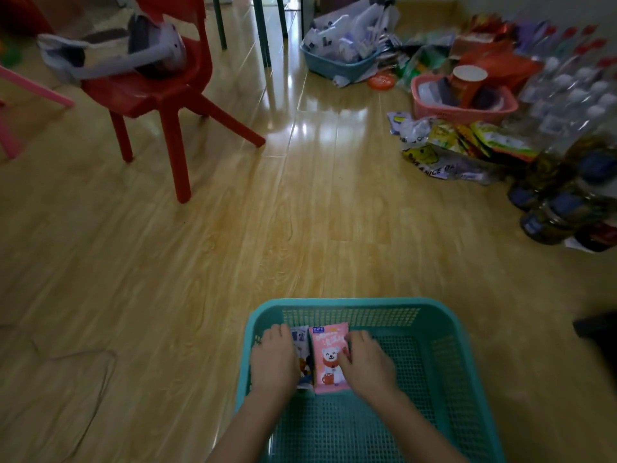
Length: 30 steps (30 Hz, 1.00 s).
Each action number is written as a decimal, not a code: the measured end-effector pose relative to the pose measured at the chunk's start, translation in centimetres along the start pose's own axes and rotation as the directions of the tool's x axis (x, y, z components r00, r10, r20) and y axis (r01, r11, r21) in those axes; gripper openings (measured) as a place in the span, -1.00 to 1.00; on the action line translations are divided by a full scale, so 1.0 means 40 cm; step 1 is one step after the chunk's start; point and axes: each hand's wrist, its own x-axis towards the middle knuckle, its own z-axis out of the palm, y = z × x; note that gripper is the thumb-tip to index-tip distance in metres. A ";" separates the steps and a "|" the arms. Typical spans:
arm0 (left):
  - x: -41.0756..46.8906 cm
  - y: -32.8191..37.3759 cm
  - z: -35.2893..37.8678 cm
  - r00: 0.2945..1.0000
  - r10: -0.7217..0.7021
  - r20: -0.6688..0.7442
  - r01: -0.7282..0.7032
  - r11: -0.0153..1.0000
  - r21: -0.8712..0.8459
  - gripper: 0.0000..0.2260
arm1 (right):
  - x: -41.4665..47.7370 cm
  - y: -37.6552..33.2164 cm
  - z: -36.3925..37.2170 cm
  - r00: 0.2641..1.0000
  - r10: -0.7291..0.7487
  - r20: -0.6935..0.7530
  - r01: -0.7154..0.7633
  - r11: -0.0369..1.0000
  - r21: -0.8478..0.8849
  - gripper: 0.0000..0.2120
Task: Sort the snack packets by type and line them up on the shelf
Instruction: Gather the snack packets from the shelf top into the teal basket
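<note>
Down in the teal basket [350, 304], near its left wall, pink packet [329, 359] lies beside white packet [302, 339], edges touching. Right hand [365, 360] pinches pink packet's right edge, thumb on its face. Left hand [273, 357] covers white packet; gripping or just pressing, cannot tell. Risk: slick wrappers slide, overlap, and types get mixed. No shelf visible; snack pile [467, 145] sits well apart, upper right.

Over the teal basket [350, 303], the person's left hand [273, 359] and right hand [367, 362] are bare. Both forearms are bare too, right down to the near edge of view.
</note>
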 end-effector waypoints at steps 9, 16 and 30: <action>-0.257 0.102 -0.789 0.941 0.288 -0.180 -0.292 0.956 0.002 -0.76 | -0.387 -0.175 -0.751 0.974 -0.194 -0.118 0.190 0.981 -0.044 -0.70; -0.522 0.282 -1.504 0.829 0.426 -0.362 -0.450 0.893 0.021 -0.75 | -0.745 -0.314 -1.437 0.907 -0.228 -0.355 0.184 0.971 -0.154 -0.69; -1.049 0.648 -2.206 0.243 0.772 -0.588 -0.906 0.397 0.147 -0.69 | -1.544 -0.267 -2.079 0.625 0.122 -0.771 -0.225 0.974 -0.028 -0.66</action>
